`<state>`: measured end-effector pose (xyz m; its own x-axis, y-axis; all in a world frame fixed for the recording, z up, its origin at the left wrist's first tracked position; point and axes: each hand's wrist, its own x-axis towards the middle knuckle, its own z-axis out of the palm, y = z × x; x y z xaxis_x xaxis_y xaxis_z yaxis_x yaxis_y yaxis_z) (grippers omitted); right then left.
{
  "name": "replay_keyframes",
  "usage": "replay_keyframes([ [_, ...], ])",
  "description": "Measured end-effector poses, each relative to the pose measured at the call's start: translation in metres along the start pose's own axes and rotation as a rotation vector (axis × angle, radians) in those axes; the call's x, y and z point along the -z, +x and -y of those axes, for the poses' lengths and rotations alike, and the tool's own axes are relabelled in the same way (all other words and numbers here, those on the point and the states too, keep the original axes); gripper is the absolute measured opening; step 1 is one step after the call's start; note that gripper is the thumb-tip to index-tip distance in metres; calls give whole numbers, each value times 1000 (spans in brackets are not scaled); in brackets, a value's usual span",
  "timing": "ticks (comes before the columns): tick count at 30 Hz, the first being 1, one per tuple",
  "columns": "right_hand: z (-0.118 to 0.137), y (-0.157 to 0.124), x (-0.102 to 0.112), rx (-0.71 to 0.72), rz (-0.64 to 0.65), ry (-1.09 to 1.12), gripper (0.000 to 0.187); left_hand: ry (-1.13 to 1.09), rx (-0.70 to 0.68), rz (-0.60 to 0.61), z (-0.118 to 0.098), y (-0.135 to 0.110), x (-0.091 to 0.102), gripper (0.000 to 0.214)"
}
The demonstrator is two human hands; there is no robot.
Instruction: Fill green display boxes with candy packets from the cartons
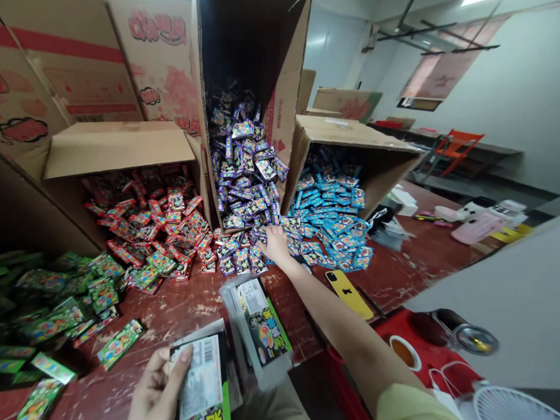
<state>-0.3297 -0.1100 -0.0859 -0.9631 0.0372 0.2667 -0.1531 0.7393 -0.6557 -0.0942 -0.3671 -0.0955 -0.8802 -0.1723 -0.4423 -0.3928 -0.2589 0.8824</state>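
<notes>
My left hand pinches a black and green printed plastic pouch, thumb on its white label, near the table's front edge. My right hand reaches to the front of the purple candy packets, fingers bent down among them; whatever is under the fingertips is hidden. Those packets spill from a tall carton lying open towards me. Between my arms lies a stack of similar pouches in clear plastic. Red packets spread to the left of the purple ones, blue packets to the right.
Green packets heap at far left, a few loose on the red table. A yellow phone lies right of my forearm. On a red stool stand a cup and a metal container. A pink bottle stands farther right.
</notes>
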Motion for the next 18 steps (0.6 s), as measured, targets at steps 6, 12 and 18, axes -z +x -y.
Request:
replay_keyframes([
  [6, 13, 1, -4, 34, 15, 197, 30, -9, -62, 29, 14, 25, 8, 40],
  [12, 62, -61, -15, 9, 426, 1072, 32, 113, -226, 15, 17, 23, -10, 64],
  [18, 98, -87, -16, 80, 708, 1025, 23, 254, -268, 235, -7, 9, -14, 33],
])
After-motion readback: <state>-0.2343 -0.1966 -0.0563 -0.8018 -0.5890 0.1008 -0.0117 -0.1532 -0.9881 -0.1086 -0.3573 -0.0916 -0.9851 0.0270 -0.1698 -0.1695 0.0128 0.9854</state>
